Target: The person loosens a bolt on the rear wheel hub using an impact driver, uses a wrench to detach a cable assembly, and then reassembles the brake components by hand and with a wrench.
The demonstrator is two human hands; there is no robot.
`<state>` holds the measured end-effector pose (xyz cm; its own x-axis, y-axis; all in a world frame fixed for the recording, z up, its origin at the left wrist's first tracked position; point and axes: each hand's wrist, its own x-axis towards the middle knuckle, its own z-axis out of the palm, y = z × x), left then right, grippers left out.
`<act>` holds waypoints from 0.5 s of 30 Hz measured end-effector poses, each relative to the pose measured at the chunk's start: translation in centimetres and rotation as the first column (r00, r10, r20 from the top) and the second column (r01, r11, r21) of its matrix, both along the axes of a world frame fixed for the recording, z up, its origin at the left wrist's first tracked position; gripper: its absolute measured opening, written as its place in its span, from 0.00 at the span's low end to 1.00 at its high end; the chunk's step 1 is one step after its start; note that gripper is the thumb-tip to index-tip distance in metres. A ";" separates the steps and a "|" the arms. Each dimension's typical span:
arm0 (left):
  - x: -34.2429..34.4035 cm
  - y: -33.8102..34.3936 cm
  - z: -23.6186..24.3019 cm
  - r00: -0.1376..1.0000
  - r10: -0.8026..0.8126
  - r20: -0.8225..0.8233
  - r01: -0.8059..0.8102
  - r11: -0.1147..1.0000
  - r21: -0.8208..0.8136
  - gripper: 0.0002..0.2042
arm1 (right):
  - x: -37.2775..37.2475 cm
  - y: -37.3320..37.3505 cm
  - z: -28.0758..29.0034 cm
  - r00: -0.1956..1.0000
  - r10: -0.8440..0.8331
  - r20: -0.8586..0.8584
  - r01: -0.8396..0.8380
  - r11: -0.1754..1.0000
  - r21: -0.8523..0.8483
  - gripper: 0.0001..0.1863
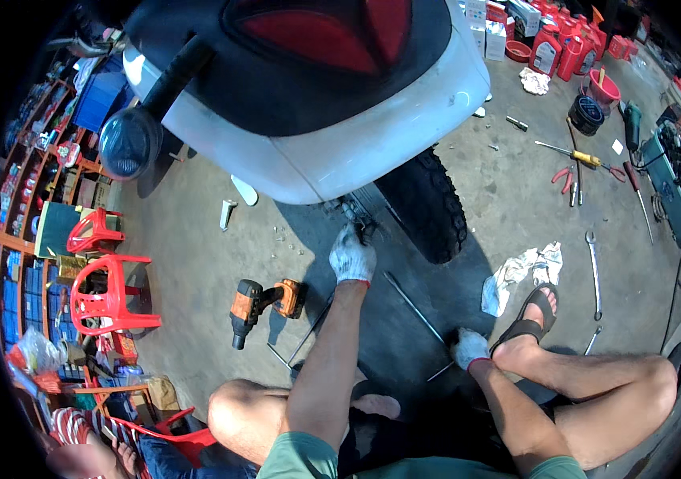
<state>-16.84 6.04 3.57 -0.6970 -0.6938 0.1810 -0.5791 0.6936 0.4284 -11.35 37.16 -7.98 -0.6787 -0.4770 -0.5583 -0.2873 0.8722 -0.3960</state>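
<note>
My left hand (352, 255), in a pale work glove, reaches under the front lip of a white and black scooter body (300, 160). Its fingers are curled at a metal part (350, 211) beside the knobby black tire (426, 209); what they grip is hidden. Low on the right, my gloved right hand (470, 348) is closed at the crossbar of a T-handle wrench (414, 305), whose long shaft slants toward the tire. Another T-handle wrench (308, 334) lies partly behind my left forearm. Left of it sits an orange and black cordless drill (264, 306).
A white rag (520, 275) and a combination wrench (594, 275) lie right of my foot. Pliers (568, 180) and screwdrivers (576, 154) are beyond. Red chairs (113, 295) and shelves line the left; red bottles (546, 52) stand far right. Someone sits at lower left.
</note>
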 end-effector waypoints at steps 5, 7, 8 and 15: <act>-0.3 0.5 0.1 1.000 0.029 -0.007 -0.029 1.000 -0.004 0.17 | -0.8 -0.4 1.3 0.995 -0.048 0.085 0.046 0.999 0.022 0.18; -0.3 0.7 0.4 1.000 0.020 -0.021 -0.020 1.000 0.002 0.18 | -1.1 -0.5 1.2 0.992 -0.042 0.117 0.031 0.995 0.094 0.18; -0.3 0.8 0.5 0.999 -0.001 -0.040 0.002 1.000 0.027 0.18 | -1.2 -0.5 1.1 0.994 -0.049 0.102 0.041 0.996 0.080 0.18; 0.0 1.1 0.7 0.998 -0.022 -0.052 0.024 0.998 0.049 0.18 | -1.6 -0.9 1.0 0.990 -0.096 0.106 0.086 0.992 0.096 0.16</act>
<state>-16.84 7.19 4.23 -0.7037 -0.6867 0.1824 -0.5397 0.6836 0.4914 -12.92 36.23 -6.99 -0.6488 -0.3598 -0.6705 -0.1638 0.9265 -0.3387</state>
